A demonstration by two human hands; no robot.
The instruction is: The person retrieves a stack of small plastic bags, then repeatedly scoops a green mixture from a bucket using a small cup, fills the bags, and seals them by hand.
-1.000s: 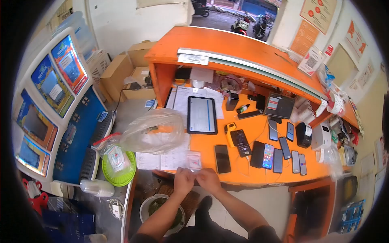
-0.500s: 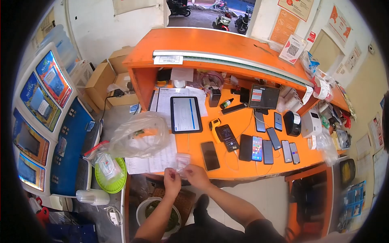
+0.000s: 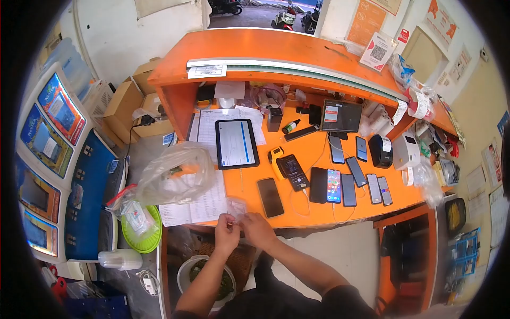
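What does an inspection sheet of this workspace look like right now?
Surface: orange counter, with papers at its left part.
Things: small clear bag at the counter's near edge; contents too small to tell.
Clutter: large plastic bag over the papers; tablet, yellow device and several phones, one lying dark nearest the hands.
Hands: left hand and right hand close together, fingers seemingly pinching the small clear bag's near side.
Cables: white leads among the phones; coiled cable with adapter on the grey surface at left.
Surroundings: bucket below the counter, cardboard box, parked motorcycles outside.
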